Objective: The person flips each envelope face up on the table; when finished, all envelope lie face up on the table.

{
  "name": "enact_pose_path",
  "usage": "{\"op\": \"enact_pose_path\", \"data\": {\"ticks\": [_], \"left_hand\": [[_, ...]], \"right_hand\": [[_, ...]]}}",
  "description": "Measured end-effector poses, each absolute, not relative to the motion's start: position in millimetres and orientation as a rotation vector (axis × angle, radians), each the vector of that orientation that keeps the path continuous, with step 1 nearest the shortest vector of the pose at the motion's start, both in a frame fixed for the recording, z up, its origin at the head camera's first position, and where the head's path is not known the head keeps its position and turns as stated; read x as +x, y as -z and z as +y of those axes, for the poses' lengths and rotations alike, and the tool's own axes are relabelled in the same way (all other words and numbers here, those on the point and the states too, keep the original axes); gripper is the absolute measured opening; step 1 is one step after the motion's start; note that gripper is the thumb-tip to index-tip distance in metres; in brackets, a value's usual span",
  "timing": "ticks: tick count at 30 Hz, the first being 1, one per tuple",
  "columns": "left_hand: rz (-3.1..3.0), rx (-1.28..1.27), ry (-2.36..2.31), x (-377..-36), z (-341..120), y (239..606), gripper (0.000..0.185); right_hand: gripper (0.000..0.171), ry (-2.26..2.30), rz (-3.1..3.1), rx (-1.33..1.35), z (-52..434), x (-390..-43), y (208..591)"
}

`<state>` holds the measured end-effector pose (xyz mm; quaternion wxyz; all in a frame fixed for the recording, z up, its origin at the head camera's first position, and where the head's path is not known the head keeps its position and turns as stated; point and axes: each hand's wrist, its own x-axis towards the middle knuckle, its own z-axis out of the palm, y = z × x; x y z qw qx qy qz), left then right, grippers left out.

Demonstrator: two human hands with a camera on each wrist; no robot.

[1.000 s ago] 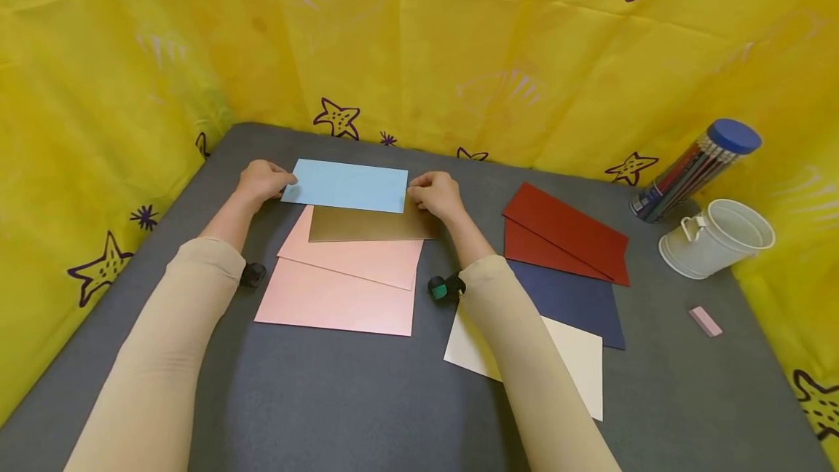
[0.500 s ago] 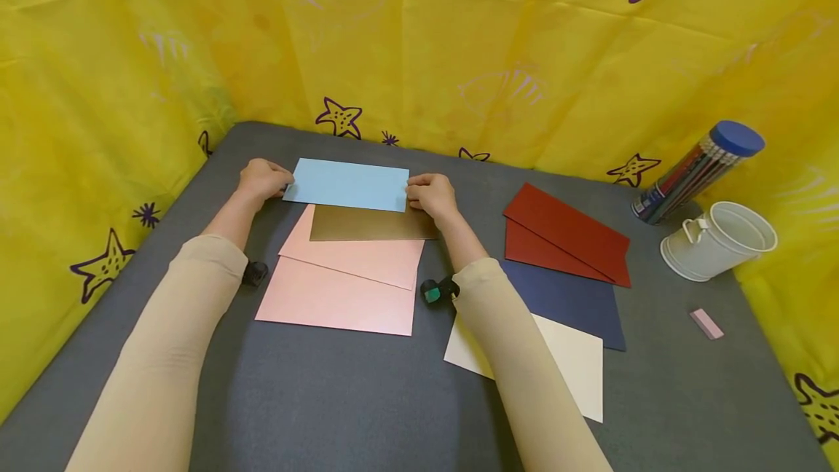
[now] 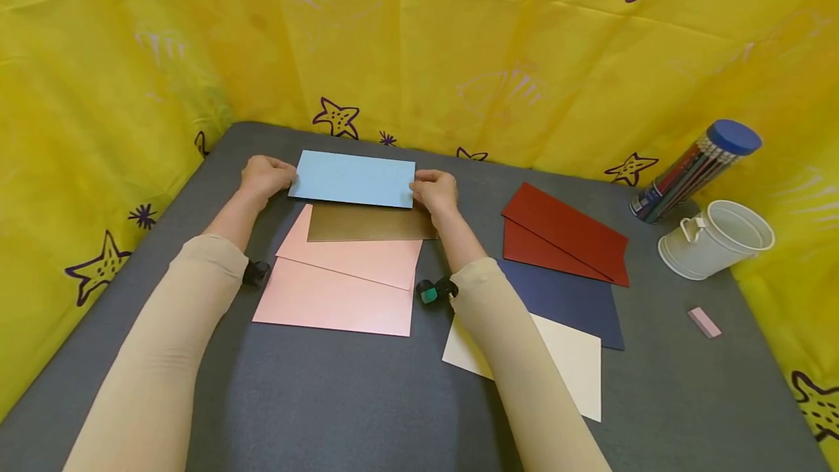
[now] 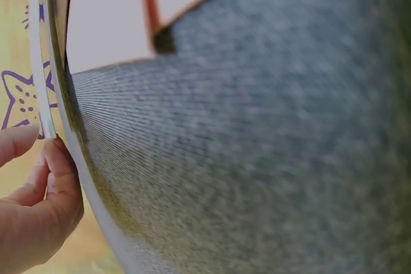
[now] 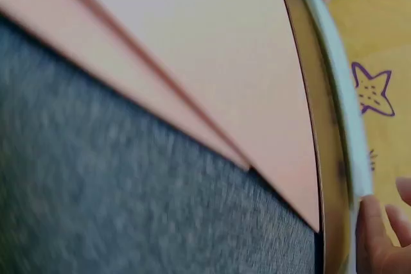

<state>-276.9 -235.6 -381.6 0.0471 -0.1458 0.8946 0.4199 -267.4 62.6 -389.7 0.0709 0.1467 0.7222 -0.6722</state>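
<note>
A light-blue rectangular card (image 3: 354, 179) is held level by its two short ends over the far part of the table. My left hand (image 3: 265, 177) pinches its left end, thumb on one side and fingertips on the other, as the left wrist view shows. On the opposite end, my right hand (image 3: 438, 190) grips the edge between thumb and fingers. Below the blue card lies a brown card (image 3: 370, 224), its back part hidden. It overlaps two pink cards (image 3: 337, 304), the upper one turned slightly against the lower.
Two red cards (image 3: 566, 228), a navy card (image 3: 577, 301) and a cream card (image 3: 577, 363) overlap on the right, partly behind my right sleeve. Farther right are a tube of pencils (image 3: 695, 170), a white metal pail (image 3: 711, 239) and a pink eraser (image 3: 704, 323). Yellow cloth (image 3: 459, 57) hangs behind the table.
Both hands have moved the light-blue card slightly up and to the right in the head view. A dark gap now shows under its front edge. The other cards have stayed put.
</note>
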Motion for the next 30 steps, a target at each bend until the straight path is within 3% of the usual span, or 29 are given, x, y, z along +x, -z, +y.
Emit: {"op": "enact_pose_path", "data": {"ticks": [9,17,24,28,30], "left_hand": [[2.559,-0.36,-1.615,-280,-230,377,0.042],[2.455,-0.234,-1.767,-282,-220,366,0.042],[2.439,-0.117,-1.88,-279,-210,361,0.025],[2.452,-0.089,-1.935,-277,-206,363,0.007],[2.455,-0.085,-1.96,-277,-205,364,0.009]], "right_hand": [[0.041,2.184,2.035,0.535,83,-274,387],[0.036,2.232,1.972,0.415,110,-281,378],[0.012,2.294,1.895,0.31,129,-279,371],[0.011,2.33,1.822,0.279,134,-277,371],[0.011,2.323,1.818,0.26,135,-277,373]]}}
